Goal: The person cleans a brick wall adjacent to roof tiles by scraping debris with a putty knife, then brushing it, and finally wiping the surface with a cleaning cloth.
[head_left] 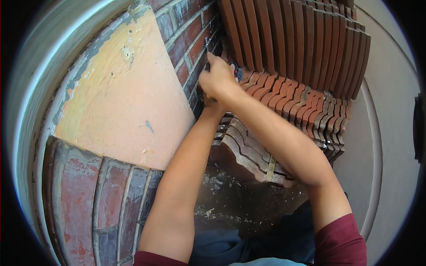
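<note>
My right hand [218,80] is closed close against the brick wall [191,37], its fingers curled out of sight. I cannot tell what it holds. A thin, light metal piece [206,43] shows just above its thumb side. Just past the knuckles a small dark thing with a bit of red [238,72] peeks out near the tiles. My left hand [210,101] is mostly hidden below and behind the right one, so its fingers do not show. Both forearms reach up from the bottom, the right one crossing over the stacked clay tiles [288,95].
Tall reddish-brown roof tiles [293,37] stand on edge at the back right. Weathered tiles [248,146] lie lower, above a dirty dark floor [226,195]. On the left, a peach plastered ledge [120,97] with chipped edges juts out. A pale wall [390,146] borders the right.
</note>
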Available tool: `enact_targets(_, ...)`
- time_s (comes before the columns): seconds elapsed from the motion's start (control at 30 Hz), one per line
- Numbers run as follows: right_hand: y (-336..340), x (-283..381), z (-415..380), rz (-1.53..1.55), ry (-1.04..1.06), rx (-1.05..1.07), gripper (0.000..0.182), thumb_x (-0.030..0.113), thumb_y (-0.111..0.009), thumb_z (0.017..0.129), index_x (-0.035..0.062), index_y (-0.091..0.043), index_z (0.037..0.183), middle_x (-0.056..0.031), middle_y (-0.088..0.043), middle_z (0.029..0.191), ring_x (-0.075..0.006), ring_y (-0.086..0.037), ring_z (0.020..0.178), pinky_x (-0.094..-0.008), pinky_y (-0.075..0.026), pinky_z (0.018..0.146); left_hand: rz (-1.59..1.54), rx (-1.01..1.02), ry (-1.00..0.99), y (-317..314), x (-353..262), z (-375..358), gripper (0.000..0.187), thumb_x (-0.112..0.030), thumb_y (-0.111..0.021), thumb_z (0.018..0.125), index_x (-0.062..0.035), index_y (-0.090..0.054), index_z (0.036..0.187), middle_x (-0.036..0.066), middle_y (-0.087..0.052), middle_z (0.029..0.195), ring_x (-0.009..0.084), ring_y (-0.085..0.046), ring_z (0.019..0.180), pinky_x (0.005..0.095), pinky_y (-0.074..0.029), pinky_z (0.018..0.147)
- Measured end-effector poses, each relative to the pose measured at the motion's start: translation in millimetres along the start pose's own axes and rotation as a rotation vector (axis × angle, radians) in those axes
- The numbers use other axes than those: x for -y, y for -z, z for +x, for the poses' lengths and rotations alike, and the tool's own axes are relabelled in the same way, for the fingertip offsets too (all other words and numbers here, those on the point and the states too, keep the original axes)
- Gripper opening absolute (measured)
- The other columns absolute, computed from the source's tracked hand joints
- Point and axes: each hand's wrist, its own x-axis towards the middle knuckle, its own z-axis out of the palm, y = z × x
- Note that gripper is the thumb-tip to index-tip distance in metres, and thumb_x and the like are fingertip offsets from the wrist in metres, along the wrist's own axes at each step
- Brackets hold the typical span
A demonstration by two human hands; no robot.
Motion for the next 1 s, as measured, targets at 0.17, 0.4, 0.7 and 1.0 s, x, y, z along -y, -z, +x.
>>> enact_targets(0.17, 49.4, 27.3, 29.2, 0.400, -0.784, 0.551, 0.054, 0.003, -0.053, 0.079, -0.0086, -0.050, 0.131, -0.0258, -0.067, 0.104, -0.0342, -0.071, 0.076, -0.0385, -0.055, 0.070, -0.132, -0.075, -0.133, 18.8, -22.4, -12.1, 0.050, -0.034, -0.055, 0.095, -0.0056, -0.047, 0.135, 0.017, -0.059, 0.124, 0.0293, -0.056, 0.117, 0.0418, -0.041, 0.103)
enact_targets(0.4, 4.3, -11.3, 71.3, 0.593, -0.932, 0.548, 0.053, 0.002, -0.049, 0.086, -0.0028, -0.049, 0.139, -0.0165, -0.067, 0.098, -0.0215, -0.067, 0.069, -0.0381, -0.049, 0.051, 0.491, -0.203, -0.371, 33.7, -46.3, -4.9, 0.043, -0.039, -0.068, 0.079, 0.0010, -0.061, 0.094, 0.023, -0.065, 0.090, 0.0412, -0.057, 0.089, 0.0489, -0.042, 0.083)
enact_targets(0.7, 10.1, -21.5, 63.2, 0.638, -0.914, 0.518, 0.040, 0.002, -0.050, 0.086, -0.0027, -0.058, 0.125, -0.0165, -0.066, 0.089, -0.0221, -0.064, 0.070, -0.0352, -0.049, 0.048, 0.513, -0.235, -0.379, 30.9, -43.3, -5.3, 0.034, -0.032, -0.065, 0.081, 0.0004, -0.065, 0.092, 0.024, -0.062, 0.094, 0.0420, -0.057, 0.092, 0.0506, -0.042, 0.086)
enact_targets(1.0, 24.5, -7.3, 60.8, 0.488, -0.872, 0.637, 0.036, 0.003, -0.049, 0.085, -0.0049, -0.064, 0.117, -0.0198, -0.066, 0.083, -0.0281, -0.066, 0.071, -0.0400, -0.053, 0.055, 0.573, -0.207, -0.330, 33.3, -47.7, -9.3, 0.039, -0.035, -0.068, 0.079, -0.0016, -0.064, 0.100, 0.022, -0.062, 0.103, 0.0408, -0.056, 0.101, 0.0485, -0.043, 0.090)
